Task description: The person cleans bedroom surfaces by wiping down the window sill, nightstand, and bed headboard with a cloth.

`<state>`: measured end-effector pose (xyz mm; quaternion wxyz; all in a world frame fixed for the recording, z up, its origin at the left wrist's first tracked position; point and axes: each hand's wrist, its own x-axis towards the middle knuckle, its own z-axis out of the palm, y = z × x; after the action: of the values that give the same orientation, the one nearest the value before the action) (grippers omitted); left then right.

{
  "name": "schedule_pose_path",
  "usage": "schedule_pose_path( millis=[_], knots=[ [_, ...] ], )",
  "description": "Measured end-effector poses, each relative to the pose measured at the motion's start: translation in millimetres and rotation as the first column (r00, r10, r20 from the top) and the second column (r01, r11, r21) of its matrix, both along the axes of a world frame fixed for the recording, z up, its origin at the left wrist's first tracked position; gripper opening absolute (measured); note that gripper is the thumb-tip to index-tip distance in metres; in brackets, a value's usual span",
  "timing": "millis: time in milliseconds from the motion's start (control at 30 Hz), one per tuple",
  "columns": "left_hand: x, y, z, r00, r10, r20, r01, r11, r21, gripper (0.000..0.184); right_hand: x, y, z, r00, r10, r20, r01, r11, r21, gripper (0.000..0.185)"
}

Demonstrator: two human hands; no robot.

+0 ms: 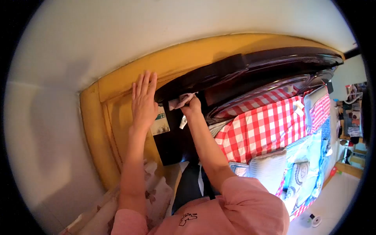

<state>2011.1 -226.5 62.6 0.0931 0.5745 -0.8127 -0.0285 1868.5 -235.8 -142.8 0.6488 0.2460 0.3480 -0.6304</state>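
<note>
My left hand (145, 102) lies flat with fingers stretched out against the yellow wooden panel (117, 117) by the wall. Close to its right, my right hand (192, 106) is closed around a crumpled pale pink cloth (181, 102), which hangs over the dark surface beside the headboard. The dark, glossy curved headboard (219, 74) begins just above the cloth and runs off to the right. Below my left palm, a light card or box with a green-blue print (160, 124) rests on the dark nightstand top (172, 147). A small white object (183, 122) sits under my right wrist.
A red-and-white checked sheet (254, 133) covers the bed to the right, with a striped pillow (270, 164) and bluish bedding on it. A patterned curtain or cloth (156, 196) hangs at lower left. A small white round object (316, 221) is on the floor at lower right.
</note>
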Motion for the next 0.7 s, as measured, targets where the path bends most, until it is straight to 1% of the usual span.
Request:
schedule_pose_path(
  millis=[67,100,133,167,200,233,267,333,400,433,467,500,533,567,600,633,667,700],
  knots=[
    [-0.9,-0.1,2.8,1.0,-0.004,0.022,0.004,1.0,-0.016,0.09,-28.9,6.5,3.7,0.984,-0.04,0.172,0.073,0.979,-0.189,0.035],
    [-1.4,-0.5,4.4,1.0,0.005,0.013,-0.005,1.0,0.019,0.088,-41.6,3.3,8.1,0.988,-0.049,0.145,0.077,0.978,-0.194,0.033],
    [-1.7,-1.1,6.2,1.0,0.012,0.006,-0.013,0.998,0.055,0.087,-51.3,14.4,55.0,0.993,-0.117,0.018,0.118,0.981,-0.156,0.029],
    [-1.3,-1.6,7.8,1.0,0.003,0.003,-0.003,0.999,0.041,0.087,-64.9,15.6,55.5,0.985,-0.145,0.096,0.162,0.965,-0.205,0.027],
    [-1.4,-3.1,8.7,1.0,0.018,0.016,-0.019,0.998,0.065,0.081,-81.8,17.5,50.7,0.97,-0.169,0.174,0.21,0.946,-0.249,0.026],
    [-5.7,-4.6,12.1,0.999,0.03,0.029,-0.032,0.996,0.086,0.075,-104.1,20.5,1.9,0.932,-0.071,0.357,0.265,0.804,-0.532,0.024],
    [-15.1,-6.4,17.7,1.0,0.011,0.024,-0.013,0.998,0.068,0.075,-114.3,17.2,28.2,0.973,-0.233,0.003,0.223,0.926,-0.305,0.027],
    [-38.9,-8.4,27.0,0.987,0.05,0.153,-0.059,0.997,0.056,0.064,-142.9,31.1,71.0,0.921,-0.365,-0.135,0.251,0.823,-0.509,0.029],
    [-78.2,-5.3,36.6,0.989,-0.146,0.0,0.146,0.983,-0.109,0.058,-169.9,37.6,112.8,0.84,-0.438,-0.32,0.232,0.824,-0.518,0.032],
    [-99.1,-7.3,38.3,0.972,-0.223,-0.075,0.218,0.973,-0.071,0.057,-175.7,36.2,143.6,0.739,-0.523,-0.425,0.268,0.806,-0.528,0.034],
    [-118.9,-11.0,38.8,0.937,-0.314,-0.154,0.302,0.948,-0.1,0.058,-185.9,31.2,154.0,0.653,-0.599,-0.463,0.24,0.743,-0.624,0.041],
    [-141.2,-14.5,39.8,0.907,-0.36,-0.22,0.343,0.933,-0.112,0.06,-194.6,27.1,164.1,0.511,-0.591,-0.624,0.162,0.779,-0.606,0.045],
    [-162.0,-18.9,42.7,0.87,-0.404,-0.283,0.384,0.915,-0.126,0.062,-200.4,22.5,176.0,0.341,-0.562,-0.754,0.095,0.818,-0.567,0.05],
    [-179.6,-27.1,41.4,0.863,-0.416,-0.286,0.393,0.909,-0.136,0.062,-203.1,14.8,177.6,0.066,-0.442,-0.895,-0.014,0.896,-0.444,0.053],
    [-196.7,-36.6,37.6,0.848,-0.433,-0.305,0.414,0.901,-0.128,0.063,-206.0,7.1,178.4,-0.236,-0.307,-0.922,-0.04,0.951,-0.306,0.055],
    [-211.0,-45.2,31.6,0.834,-0.447,-0.324,0.433,0.894,-0.118,0.063,-208.2,-0.1,175.9,-0.489,-0.19,-0.851,-0.073,0.982,-0.176,0.054],
    [-223.3,-52.7,26.0,0.828,-0.454,-0.329,0.439,0.89,-0.123,0.063,-210.9,-6.1,174.8,-0.707,-0.074,-0.703,-0.069,0.997,-0.036,0.053],
    [-235.1,-59.4,19.7,0.836,-0.445,-0.321,0.442,0.893,-0.086,0.063,-214.5,-6.7,171.4,-0.712,-0.07,-0.699,-0.063,0.997,-0.036,0.053]
  ],
)
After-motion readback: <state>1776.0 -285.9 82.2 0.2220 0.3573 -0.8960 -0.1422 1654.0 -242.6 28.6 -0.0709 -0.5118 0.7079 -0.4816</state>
